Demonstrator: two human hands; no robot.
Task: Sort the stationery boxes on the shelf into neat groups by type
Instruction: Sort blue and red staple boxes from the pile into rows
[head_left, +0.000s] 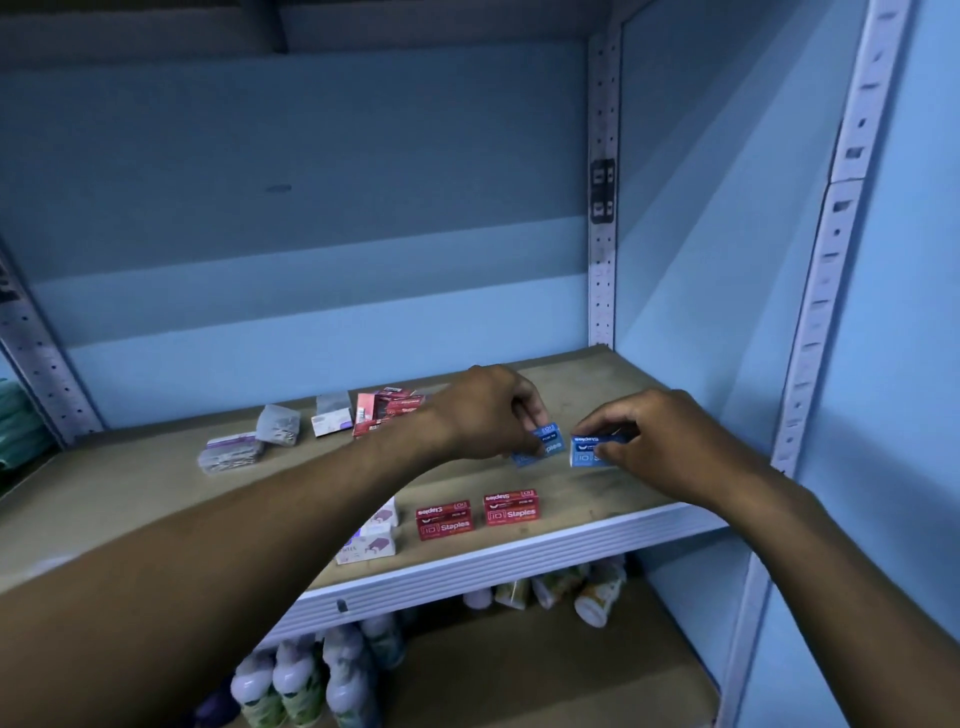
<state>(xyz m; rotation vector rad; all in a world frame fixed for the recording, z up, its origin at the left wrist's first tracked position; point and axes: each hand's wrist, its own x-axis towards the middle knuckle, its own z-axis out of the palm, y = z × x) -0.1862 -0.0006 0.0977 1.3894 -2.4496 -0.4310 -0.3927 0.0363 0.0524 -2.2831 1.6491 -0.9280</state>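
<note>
Blue "Staples" boxes (592, 451) (hands (498, 415) gripping)

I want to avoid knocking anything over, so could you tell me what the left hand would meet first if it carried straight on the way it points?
Most likely the blue staples box held by the right hand, just beyond the left hand and its own blue box; depth is uncertain.

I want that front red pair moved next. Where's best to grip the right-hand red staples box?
Pinch the right red staples box across its short ends, coming from above. It lies flat, and a gap separates it from the left red box, probably leaving finger room.
</note>
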